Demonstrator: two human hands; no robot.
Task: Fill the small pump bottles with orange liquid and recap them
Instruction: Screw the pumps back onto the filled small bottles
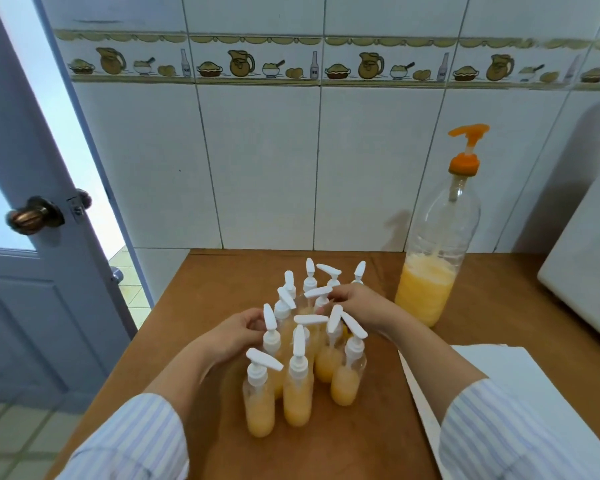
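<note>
reaching hands: both in among a cluster of small pump bottles point(297, 386) on a wooden table point(371, 441)
left hand point(238, 332): fingers curled by one bottle's white pump; whether they clamp it, cannot tell
right hand point(359, 301): fingertips pinched on a pump head, mid-cluster
small bottles: capped, orange inside
big pump bottle point(433, 258): far right, part full
white board point(520, 386): near right

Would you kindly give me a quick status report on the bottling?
Left hand and right hand on capped small pump bottles in the cluster; grip unclear. Near ones part-filled orange. Large pump bottle right, partly full. Nothing blocking.
</note>
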